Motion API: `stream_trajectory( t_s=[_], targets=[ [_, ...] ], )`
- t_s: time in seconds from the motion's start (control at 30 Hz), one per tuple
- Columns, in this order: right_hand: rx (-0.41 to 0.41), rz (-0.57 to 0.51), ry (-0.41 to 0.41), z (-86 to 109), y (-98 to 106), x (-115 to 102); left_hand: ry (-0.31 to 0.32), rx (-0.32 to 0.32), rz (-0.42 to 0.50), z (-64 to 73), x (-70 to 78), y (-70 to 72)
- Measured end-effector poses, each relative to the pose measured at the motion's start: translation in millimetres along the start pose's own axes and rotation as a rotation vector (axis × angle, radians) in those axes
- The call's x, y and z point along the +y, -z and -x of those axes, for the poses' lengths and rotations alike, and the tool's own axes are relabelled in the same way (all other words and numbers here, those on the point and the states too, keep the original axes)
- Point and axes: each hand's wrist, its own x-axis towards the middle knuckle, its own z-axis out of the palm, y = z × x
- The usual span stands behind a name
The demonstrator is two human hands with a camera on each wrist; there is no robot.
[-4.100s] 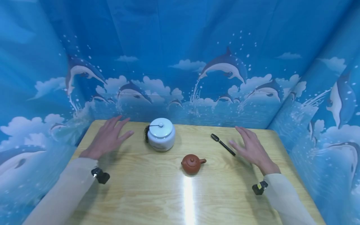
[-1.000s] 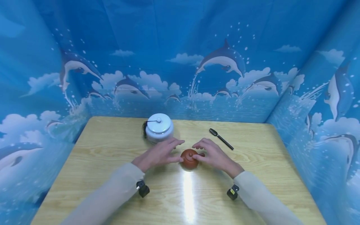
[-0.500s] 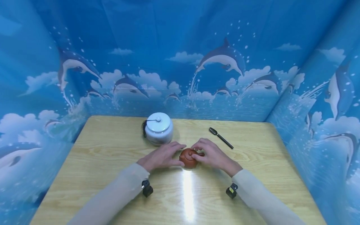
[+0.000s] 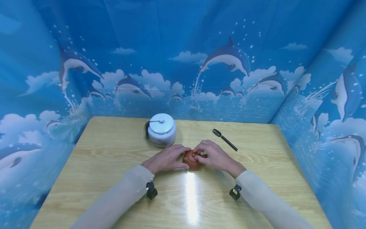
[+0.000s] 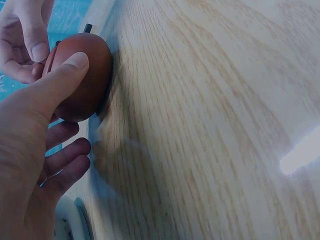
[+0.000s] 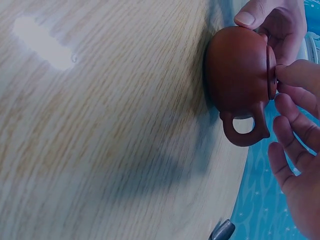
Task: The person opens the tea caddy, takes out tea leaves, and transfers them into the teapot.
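A small reddish-brown clay teapot (image 4: pixel 191 163) stands on the wooden table, its loop handle (image 6: pixel 243 139) pointing right. My left hand (image 4: pixel 168 157) holds the pot's body from the left, thumb on the near side and fingertips at the far side. In the left wrist view the thumb lies flat on the clay (image 5: pixel 95 70). My right hand (image 4: pixel 215 156) reaches over the handle and pinches the knob of the lid (image 6: pixel 272 75) between thumb and forefinger. Its other fingers are loosely bent beside the pot. The lid appears seated on the pot; the knob is mostly hidden.
Behind my left hand stands a white lidded porcelain jar (image 4: pixel 162 131) with a black tassel (image 4: pixel 147 129). A black spoon-like scoop (image 4: pixel 225 140) lies at the back right. A blue dolphin-print curtain (image 4: pixel 183 63) borders the wooden table (image 4: pixel 114 136) at the back and sides.
Both hands have come inward from the table's sides to the teapot. Over the last second the left hand closed on its body and the right fingers settled on the lid knob. Jar and scoop stayed put.
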Motion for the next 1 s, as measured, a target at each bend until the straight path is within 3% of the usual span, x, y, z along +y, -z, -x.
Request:
stream_trajectory(
  t_s=[0.47, 0.73, 1.0],
  targets=[
    [0.004, 0.007, 0.056, -2.1, 3, -1, -0.005, 0.008, 0.007, 0.2, -0.5, -0.5],
    [-0.008, -0.005, 0.025, -2.6, 8, -3, -0.006, 0.005, 0.013, 0.9, -0.6, -0.4],
    [-0.012, 0.008, 0.043, -0.1, 17, -5, -0.012, 0.006, 0.006, 0.9, -1.6, -0.3]
  ],
)
